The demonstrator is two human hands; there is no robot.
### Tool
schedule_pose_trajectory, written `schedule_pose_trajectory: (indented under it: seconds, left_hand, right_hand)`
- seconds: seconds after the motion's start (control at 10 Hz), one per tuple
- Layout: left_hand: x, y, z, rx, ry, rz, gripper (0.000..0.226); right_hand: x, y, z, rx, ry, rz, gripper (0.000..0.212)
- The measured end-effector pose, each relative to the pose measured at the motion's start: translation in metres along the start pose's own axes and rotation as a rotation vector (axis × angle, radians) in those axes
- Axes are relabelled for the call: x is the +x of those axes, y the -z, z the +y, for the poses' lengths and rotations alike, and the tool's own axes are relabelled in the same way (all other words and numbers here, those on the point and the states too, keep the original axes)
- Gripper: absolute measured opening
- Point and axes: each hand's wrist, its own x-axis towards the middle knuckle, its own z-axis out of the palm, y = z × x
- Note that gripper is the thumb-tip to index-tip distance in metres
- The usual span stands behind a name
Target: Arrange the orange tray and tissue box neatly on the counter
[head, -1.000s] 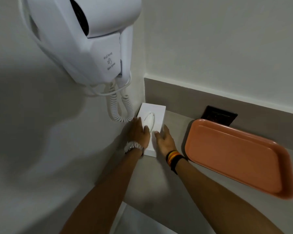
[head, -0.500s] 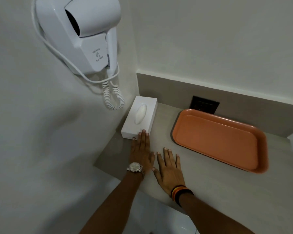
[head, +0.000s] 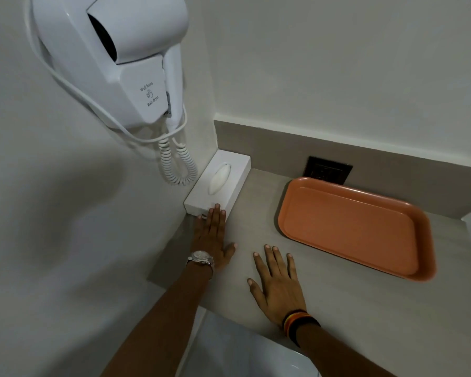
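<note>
A white tissue box (head: pixel 220 180) lies in the back left corner of the grey counter (head: pixel 324 295), against the left wall. My left hand (head: pixel 214 238) rests flat on the counter with its fingertips touching the box's near end; it holds nothing. My right hand (head: pixel 276 281) lies flat on the counter with fingers spread, apart from both objects. The empty orange tray (head: pixel 356 227) sits to the right, near the back wall, slightly angled.
A white wall-hung hair dryer (head: pixel 114 58) with a coiled cord (head: pixel 177 164) hangs over the box. A dark socket plate (head: pixel 328 170) sits on the backsplash behind the tray. The counter's front edge runs just under my forearms, with a white fixture (head: pixel 256 357) below.
Both hands have come off the tissue box and drawn back to lie flat on the counter. The left fingertips stay at the box's near end. The view has pulled back.
</note>
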Motion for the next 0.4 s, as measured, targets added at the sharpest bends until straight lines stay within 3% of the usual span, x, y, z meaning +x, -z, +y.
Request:
schedule_pose_trajectory:
  seconds: [0.3,0.4]
  left_hand:
    - [-0.007,0.012,0.001,-0.052,0.006,0.022,0.092]
    - [-0.012,0.032,0.019,-0.059,0.03,0.094,0.087]
  right_hand:
    - [0.001,0.011,-0.001,-0.028,0.001,-0.069,0.07]
    - [-0.009,0.022,0.0,-0.042,0.026,-0.068,0.071]
